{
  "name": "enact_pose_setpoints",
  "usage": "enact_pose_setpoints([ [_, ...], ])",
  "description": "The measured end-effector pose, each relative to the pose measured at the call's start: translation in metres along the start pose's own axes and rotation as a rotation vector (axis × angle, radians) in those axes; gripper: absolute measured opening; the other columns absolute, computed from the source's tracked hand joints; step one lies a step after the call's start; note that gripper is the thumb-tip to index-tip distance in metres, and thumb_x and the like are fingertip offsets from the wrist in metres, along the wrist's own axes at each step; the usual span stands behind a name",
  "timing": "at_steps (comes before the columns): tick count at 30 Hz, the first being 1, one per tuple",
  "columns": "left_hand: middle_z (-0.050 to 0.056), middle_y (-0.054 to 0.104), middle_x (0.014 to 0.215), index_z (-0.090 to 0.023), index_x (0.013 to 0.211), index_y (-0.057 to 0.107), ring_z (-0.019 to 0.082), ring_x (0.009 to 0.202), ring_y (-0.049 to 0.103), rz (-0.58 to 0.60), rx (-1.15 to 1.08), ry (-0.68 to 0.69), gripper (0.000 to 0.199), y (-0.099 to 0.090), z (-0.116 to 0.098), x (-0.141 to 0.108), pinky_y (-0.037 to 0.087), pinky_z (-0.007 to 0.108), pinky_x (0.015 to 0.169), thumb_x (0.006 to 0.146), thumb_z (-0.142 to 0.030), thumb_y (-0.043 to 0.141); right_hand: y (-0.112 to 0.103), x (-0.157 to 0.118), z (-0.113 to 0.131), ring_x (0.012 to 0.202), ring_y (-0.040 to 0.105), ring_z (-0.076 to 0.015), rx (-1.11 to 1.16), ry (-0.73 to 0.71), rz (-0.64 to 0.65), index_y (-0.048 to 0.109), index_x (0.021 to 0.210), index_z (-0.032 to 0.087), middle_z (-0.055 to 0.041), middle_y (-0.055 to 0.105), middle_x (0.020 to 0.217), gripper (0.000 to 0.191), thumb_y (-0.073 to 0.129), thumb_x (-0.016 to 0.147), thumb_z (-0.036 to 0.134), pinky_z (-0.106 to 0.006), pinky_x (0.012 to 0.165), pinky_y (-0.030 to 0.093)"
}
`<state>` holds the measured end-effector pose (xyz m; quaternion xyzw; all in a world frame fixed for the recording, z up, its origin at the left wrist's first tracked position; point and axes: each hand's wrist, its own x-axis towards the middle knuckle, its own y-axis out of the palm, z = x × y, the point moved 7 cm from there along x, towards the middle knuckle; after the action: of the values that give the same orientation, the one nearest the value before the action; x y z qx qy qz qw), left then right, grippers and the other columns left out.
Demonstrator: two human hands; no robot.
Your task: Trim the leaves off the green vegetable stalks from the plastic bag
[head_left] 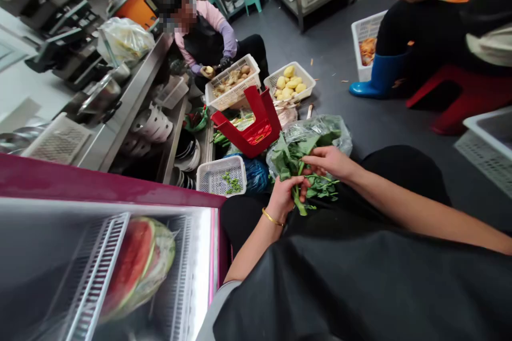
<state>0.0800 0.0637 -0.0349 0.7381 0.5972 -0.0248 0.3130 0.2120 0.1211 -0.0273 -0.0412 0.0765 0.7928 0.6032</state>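
Note:
My left hand [285, 195], with a gold bangle at its wrist, is wrapped round the stems of a leafy green vegetable [298, 157]. Its thick pale stem end sticks out below the fingers. On the right, my right hand [328, 162] pinches the leaves or a side stem of the same bunch. Behind and beneath the greens lies a clear plastic bag [340, 130]. A white basket [203, 177] with a few small green pieces stands to the left, beside a blue bag [257, 173].
Beyond my hands lies an overturned red stool [256, 136]. Yellow potatoes fill a white basket [310, 85]. One person [202, 37] peels at the back left; another sits at the right with a blue boot [378, 77]. A glass-fronted fridge [204, 256] stands close on my left.

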Motion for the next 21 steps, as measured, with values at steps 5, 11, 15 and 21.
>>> enact_pose_setpoints([
  [5, 0.012, 0.07, 0.088, -0.012, 0.113, 0.06, 0.02, 0.071, 0.066, 0.049, -0.205, -0.059, 0.047, -0.04, -0.006, -0.024, 0.05, 0.024, 0.049, 0.068, -0.026, 0.061, 0.029, 0.031, 0.003, 0.038, 0.047, -0.0075, 0.215, 0.079, -0.002, 0.05, 0.057, 0.018, 0.003, 0.052, 0.046, 0.043, 0.079, 0.057, 0.05, -0.019, 0.037, 0.036],
  [11, 0.009, 0.07, 0.095, -0.014, 0.102, 0.064, 0.023, 0.094, 0.066, -0.142, -0.273, 0.057, 0.03, -0.071, -0.006, -0.02, 0.054, 0.032, 0.073, 0.074, -0.025, 0.065, 0.08, 0.008, -0.01, 0.034, 0.044, -0.0076, -0.063, 0.16, 0.389, 0.054, 0.07, 0.018, 0.0042, 0.054, 0.045, 0.033, 0.075, 0.064, 0.042, -0.019, 0.034, 0.032],
  [15, 0.007, 0.068, 0.081, -0.014, 0.093, 0.064, 0.021, 0.078, 0.066, -0.129, -0.246, 0.056, 0.041, -0.064, 0.0, -0.006, 0.052, 0.029, 0.064, 0.073, -0.05, 0.069, 0.11, 0.01, -0.032, 0.035, 0.046, -0.0089, -0.096, 0.182, 0.321, 0.053, 0.075, 0.018, 0.0049, 0.055, 0.047, 0.036, 0.076, 0.059, 0.04, -0.02, 0.033, 0.033],
  [21, -0.005, 0.048, 0.058, -0.015, 0.081, 0.057, 0.003, 0.039, 0.038, -0.126, -0.127, 0.011, 0.04, -0.062, 0.01, -0.011, 0.026, 0.015, 0.036, 0.067, -0.047, 0.075, 0.072, 0.026, -0.033, 0.042, 0.053, -0.0144, -0.165, 0.012, -0.07, 0.052, 0.074, 0.019, 0.0014, 0.059, 0.054, 0.032, 0.07, 0.067, 0.045, -0.026, 0.041, 0.042],
])
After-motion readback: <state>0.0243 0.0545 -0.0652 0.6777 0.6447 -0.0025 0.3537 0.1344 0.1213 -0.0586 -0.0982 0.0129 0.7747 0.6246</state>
